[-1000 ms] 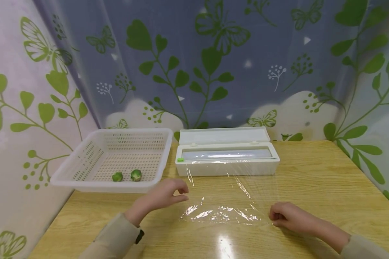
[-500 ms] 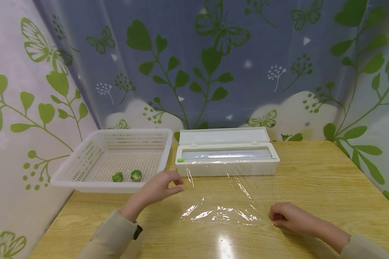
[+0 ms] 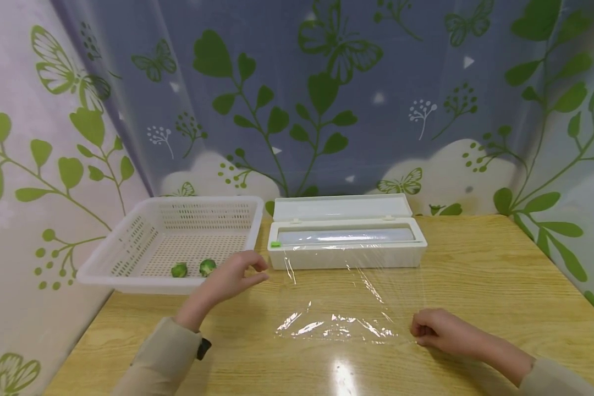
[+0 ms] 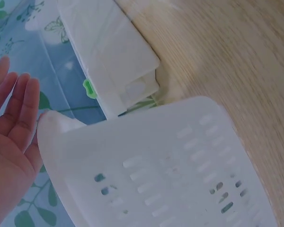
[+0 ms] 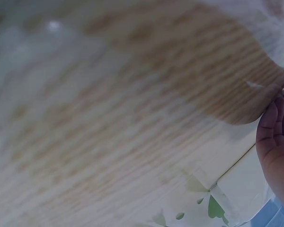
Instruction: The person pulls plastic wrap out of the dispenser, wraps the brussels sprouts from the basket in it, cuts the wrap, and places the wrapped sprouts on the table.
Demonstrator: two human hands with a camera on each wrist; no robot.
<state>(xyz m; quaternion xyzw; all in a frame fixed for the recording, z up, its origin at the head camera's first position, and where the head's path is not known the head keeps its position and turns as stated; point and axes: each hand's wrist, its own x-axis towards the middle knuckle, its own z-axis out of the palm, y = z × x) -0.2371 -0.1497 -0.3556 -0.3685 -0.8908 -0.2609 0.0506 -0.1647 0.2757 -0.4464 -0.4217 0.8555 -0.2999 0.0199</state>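
one sheet of clear film [image 3: 344, 308] runs from the front of the white box [image 3: 346, 258] toward 6 o'clock, over the wooden table [image 3: 500, 264]; i cannot tell how much of it rests on the wood.

handling: i rate the film as very light, limp and slippery, liable to cling to itself and to tear if pulled from one point. hold points: the free corners, at 4 and 8 o'clock of the sheet, look best; a flat pinch should spread the load.

right hand [image 3: 440, 331]: at 4 o'clock of the sheet, low over the table, fingers curled, thumb and fingertips together and clamped on the film corner, as the right wrist view confirms.

left hand [image 3: 232, 275]: at 9 o'clock of the sheet, clear of it, thumb and forefinger apart, nothing held. on my head view it overlaps the near corner of the white basket [image 3: 143, 281], where two green sprouts [image 3: 179, 270] lie; i cannot confirm contact with the rim.
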